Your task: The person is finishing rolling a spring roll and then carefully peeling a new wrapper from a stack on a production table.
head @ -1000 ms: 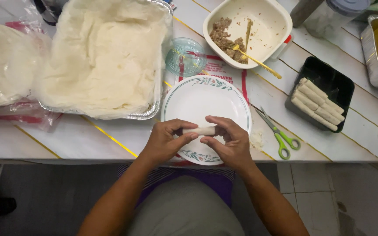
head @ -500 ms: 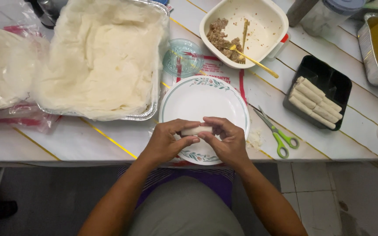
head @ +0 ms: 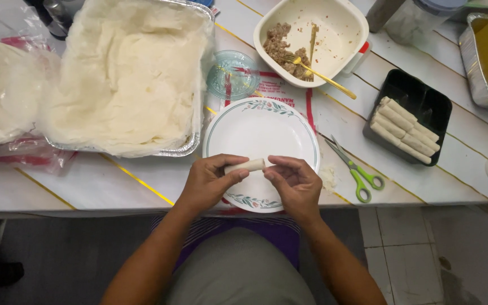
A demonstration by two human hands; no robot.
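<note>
Both hands hold one small pale roll just above a white plate with a green rim. The left hand has its grip closed around the left end, thumb on top. The right hand pinches the right end with its fingertips, so that grip is nearly shut too.

Past the grip, farther from the person, sits a white bowl with brown meat filling and a yellow fork. To the left of the grip and farther out is a foil tray piled with thin white wrappers. To the right of the grip lie green scissors, and beyond them a black tray with finished rolls side by side.

What could go wrong? The wrapper looks thin and soft. I think a hard squeeze could tear it, and filling could push out of an end. A loose hold could let the roll come open. It hangs near the edge of the surface, so a slip might drop it onto the person's lap instead of the plate.
</note>
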